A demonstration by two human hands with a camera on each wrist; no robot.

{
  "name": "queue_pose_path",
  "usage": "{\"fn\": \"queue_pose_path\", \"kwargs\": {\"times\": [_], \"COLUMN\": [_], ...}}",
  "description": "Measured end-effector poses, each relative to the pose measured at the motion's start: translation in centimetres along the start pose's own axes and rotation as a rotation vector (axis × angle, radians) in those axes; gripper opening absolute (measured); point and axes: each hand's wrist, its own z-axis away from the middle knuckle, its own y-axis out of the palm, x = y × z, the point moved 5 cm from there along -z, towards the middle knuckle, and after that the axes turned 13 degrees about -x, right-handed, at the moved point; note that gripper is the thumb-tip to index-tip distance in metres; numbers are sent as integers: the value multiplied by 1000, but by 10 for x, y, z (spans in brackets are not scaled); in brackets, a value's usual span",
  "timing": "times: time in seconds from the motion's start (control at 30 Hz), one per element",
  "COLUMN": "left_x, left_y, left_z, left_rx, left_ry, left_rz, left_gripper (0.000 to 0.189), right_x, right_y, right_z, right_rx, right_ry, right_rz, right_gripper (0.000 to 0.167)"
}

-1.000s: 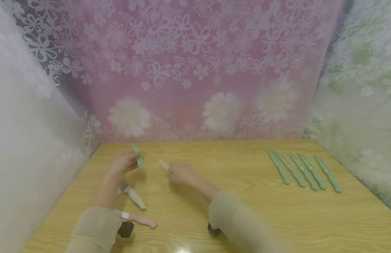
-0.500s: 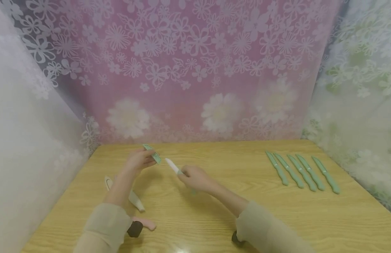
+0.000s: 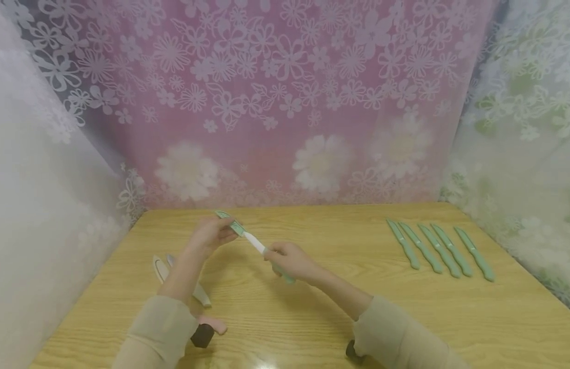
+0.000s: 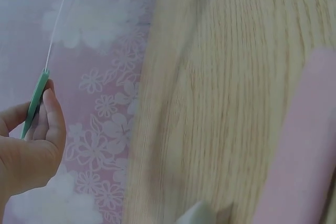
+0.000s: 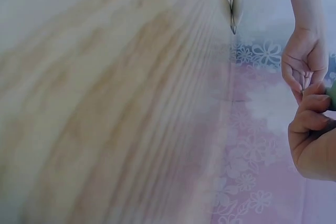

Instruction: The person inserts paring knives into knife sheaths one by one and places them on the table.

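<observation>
My left hand point(image 3: 211, 237) pinches a green knife sheath point(image 3: 230, 223) between thumb and fingers above the table. In my right hand point(image 3: 291, 260) is a knife with a green handle point(image 3: 283, 274), gripped by that handle. Its white blade point(image 3: 254, 242) points up and left, the tip at the sheath's near end. The left wrist view shows the thin blade edge point(image 4: 55, 35) lined up with the sheath point(image 4: 34, 103); whether the tip is inside I cannot tell. In the right wrist view, my right-hand fingers point(image 5: 313, 121) curl round the green handle point(image 5: 332, 95).
Several green sheathed knives point(image 3: 446, 249) lie side by side at the right of the wooden table point(image 3: 340, 307). Under my left forearm lie a cream sheath point(image 3: 160, 267), a cream-handled knife point(image 3: 202, 297) and a pink knife handle point(image 3: 214, 324), partly hidden. Floral curtains stand behind and at the sides.
My left hand has moved right with the sheath, which has tilted over. My right hand has shifted right and slightly down, and the knife tip now meets the sheath's end.
</observation>
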Motion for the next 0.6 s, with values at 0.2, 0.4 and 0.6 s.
{"fn": "queue_pose_path", "kwargs": {"times": [0.2,0.4,0.6], "left_x": [1,2,2], "left_y": [5,10,15], "left_z": [2,2,2], "left_rx": [-10,-10,11], "left_ry": [-36,-85,-92], "left_rz": [67,126,150], "left_gripper": [16,13,10], "right_x": [0,3,3], "right_y": [0,2,1], "right_z": [0,3,2], "right_rx": [-12,-16,-51], "right_ry": [5,-9,-16], "right_rz": [-29,-93,-92], "right_gripper": [34,32,31]}}
